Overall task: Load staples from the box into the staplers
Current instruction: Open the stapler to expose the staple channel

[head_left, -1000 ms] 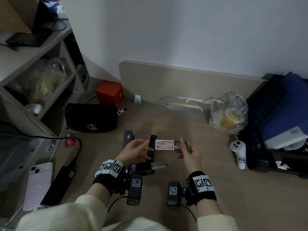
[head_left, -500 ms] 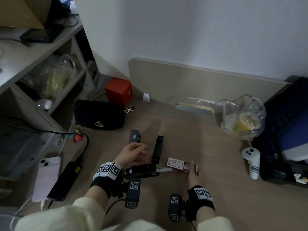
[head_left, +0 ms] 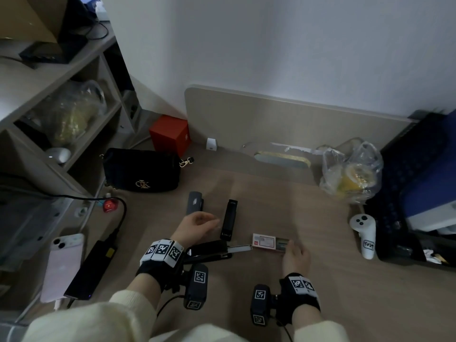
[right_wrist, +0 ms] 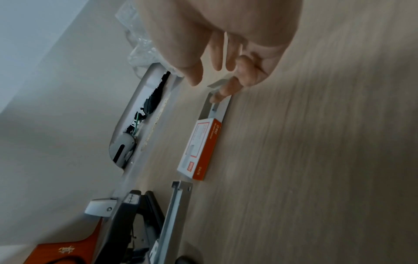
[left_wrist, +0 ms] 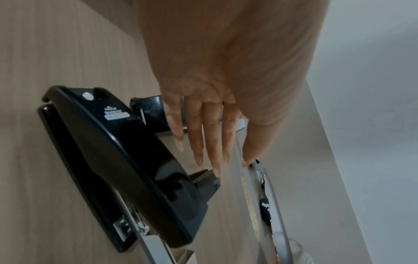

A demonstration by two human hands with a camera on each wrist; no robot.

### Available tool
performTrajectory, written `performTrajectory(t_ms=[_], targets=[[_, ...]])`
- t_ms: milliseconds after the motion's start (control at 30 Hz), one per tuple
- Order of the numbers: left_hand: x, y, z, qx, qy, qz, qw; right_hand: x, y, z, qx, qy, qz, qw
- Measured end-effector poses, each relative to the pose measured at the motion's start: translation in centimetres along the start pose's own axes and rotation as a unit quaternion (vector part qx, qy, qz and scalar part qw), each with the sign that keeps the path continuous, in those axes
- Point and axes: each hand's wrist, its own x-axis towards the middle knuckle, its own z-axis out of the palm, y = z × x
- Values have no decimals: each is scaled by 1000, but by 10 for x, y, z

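Observation:
The red-and-white staple box [head_left: 264, 241] lies flat on the desk with its grey inner tray [right_wrist: 214, 107] slid partly out. My right hand [head_left: 290, 244] touches the tray's end with its fingertips [right_wrist: 218, 95], the thumb held apart. A black stapler [head_left: 207, 250] lies left of the box, its metal staple rail [head_left: 239, 248] pulled out toward it. A second black stapler [head_left: 229, 219] and a grey stapler [head_left: 193, 202] lie further back. My left hand [head_left: 209, 222] hovers with straight fingers [left_wrist: 203, 142] above the black stapler [left_wrist: 124, 160] and holds nothing.
Behind the staplers lie a black handbag [head_left: 142, 174] and a red box [head_left: 170, 134]. On the left are a pink phone [head_left: 63, 265], a black power bank [head_left: 91, 270] and its cable. A plastic bag [head_left: 350, 169], a white controller [head_left: 364, 233] and a dark keyboard [head_left: 407, 181] sit right.
Both hands held the staple box up a second ago. It now lies on the desk; my left hand has let go and drawn left, while my right hand stays at the tray's end.

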Motion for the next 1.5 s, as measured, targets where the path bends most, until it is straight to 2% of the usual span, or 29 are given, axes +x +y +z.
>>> performTrajectory(t_ms=[67, 167, 333, 467, 600, 700, 867, 1067, 1167, 1300, 1500], targets=[[-1, -3, -1, 57, -10, 16, 998, -1, 0, 0, -14, 5, -19, 1000], [-3, -6, -1, 100, -58, 7, 993, -3, -3, 2, -16, -1, -39, 999], [-7, -15, 4, 213, -127, -18, 969, -8, -9, 4, -21, -15, -59, 998], [-10, -17, 5, 235, -132, -13, 963, -9, -7, 7, -38, -25, -56, 997], [-8, -23, 8, 329, -159, -22, 931, -17, -6, 8, -42, -48, -45, 997], [-2, -30, 9, 366, -139, -2, 920, -23, -10, 7, -37, -62, -39, 997], [-1, -31, 3, 346, -120, 31, 930, -29, -14, 1, -36, -87, -56, 994], [-3, -13, -8, 207, -126, 58, 969, -35, -25, 1, -7, -135, -85, 987], [-7, -2, -6, 174, -126, 86, 973, -51, -45, 2, 32, -203, -90, 974], [-10, 5, -6, 135, -127, 103, 977, -76, -71, 5, 22, -288, -149, 946], [-20, 6, -8, 55, -123, 108, 985, -85, -81, 18, 44, -274, -207, 938]])
